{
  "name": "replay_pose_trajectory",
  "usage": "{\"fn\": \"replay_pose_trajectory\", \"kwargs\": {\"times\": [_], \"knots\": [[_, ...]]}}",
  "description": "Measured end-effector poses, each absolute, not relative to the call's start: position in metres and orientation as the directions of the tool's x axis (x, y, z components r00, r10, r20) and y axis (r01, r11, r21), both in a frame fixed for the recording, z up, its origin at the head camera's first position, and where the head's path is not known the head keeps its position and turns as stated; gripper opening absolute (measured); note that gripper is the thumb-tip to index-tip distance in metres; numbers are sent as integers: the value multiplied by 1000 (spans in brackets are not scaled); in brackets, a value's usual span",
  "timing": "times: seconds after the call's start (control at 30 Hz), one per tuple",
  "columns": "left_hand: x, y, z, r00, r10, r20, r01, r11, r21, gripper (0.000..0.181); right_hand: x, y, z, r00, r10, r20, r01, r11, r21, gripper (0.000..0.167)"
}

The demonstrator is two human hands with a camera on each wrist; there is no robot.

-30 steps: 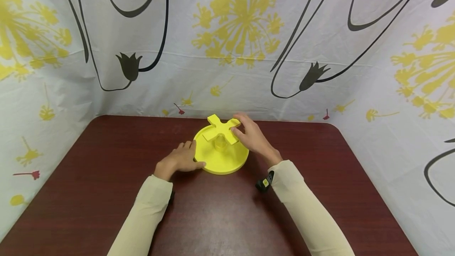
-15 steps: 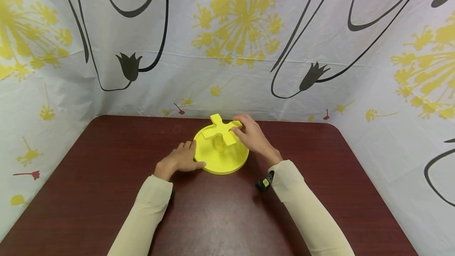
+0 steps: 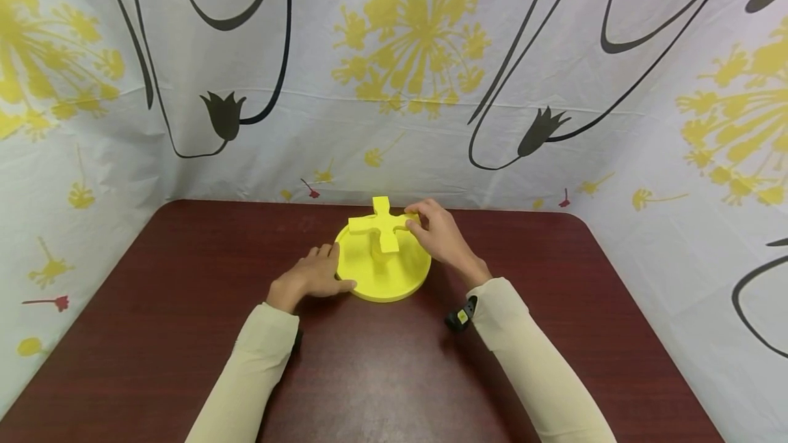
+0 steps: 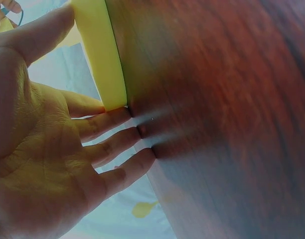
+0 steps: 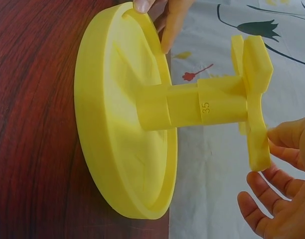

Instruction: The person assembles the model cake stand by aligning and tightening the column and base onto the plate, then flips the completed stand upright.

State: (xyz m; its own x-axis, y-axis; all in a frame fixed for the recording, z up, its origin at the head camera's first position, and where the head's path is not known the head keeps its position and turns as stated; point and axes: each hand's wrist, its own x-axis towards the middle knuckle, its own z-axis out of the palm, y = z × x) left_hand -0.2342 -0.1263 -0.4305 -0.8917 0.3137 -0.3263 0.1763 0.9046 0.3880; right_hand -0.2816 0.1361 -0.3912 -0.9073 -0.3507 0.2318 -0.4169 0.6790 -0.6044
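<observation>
A yellow round base (image 3: pixel 388 282) with a raised rim lies on the table. From its middle rises a stepped yellow post (image 5: pixel 192 104) marked "35", topped by a cross-shaped handle (image 3: pixel 382 224). My right hand (image 3: pixel 438 231) pinches one arm of the cross between thumb and forefinger; its other fingers (image 5: pixel 262 196) sit loosely below that arm in the right wrist view. At the base's left edge, my left hand (image 3: pixel 314 272) rests with thumb and forefinger touching the rim. Its other fingers (image 4: pixel 120 144) are spread, nearly straight, with their tips against the table.
The dark red-brown wooden table (image 3: pixel 369 374) extends around the base. Behind it and at both sides hangs a white curtain (image 3: pixel 345 135) with yellow and grey flower prints. A dark wrist device (image 3: pixel 458 318) shows under the right sleeve.
The cross-shaped handle has turned clockwise, seen from above, with my right hand pinching its right arm. My left hand and the base have stayed where they were.
</observation>
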Motion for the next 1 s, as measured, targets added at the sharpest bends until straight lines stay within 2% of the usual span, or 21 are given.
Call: {"fn": "replay_pose_trajectory", "kwargs": {"times": [0.37,1.0], "knots": [[-235,-127,-431,-892,314,-324,177,904,389,98,-280,138,-387,-903,-362,231,-425,674,-604,26],[-236,-127,-432,-891,312,-330,169,902,397,99,-276,134,-386,-906,-372,200,-412,676,-611,14]]}}
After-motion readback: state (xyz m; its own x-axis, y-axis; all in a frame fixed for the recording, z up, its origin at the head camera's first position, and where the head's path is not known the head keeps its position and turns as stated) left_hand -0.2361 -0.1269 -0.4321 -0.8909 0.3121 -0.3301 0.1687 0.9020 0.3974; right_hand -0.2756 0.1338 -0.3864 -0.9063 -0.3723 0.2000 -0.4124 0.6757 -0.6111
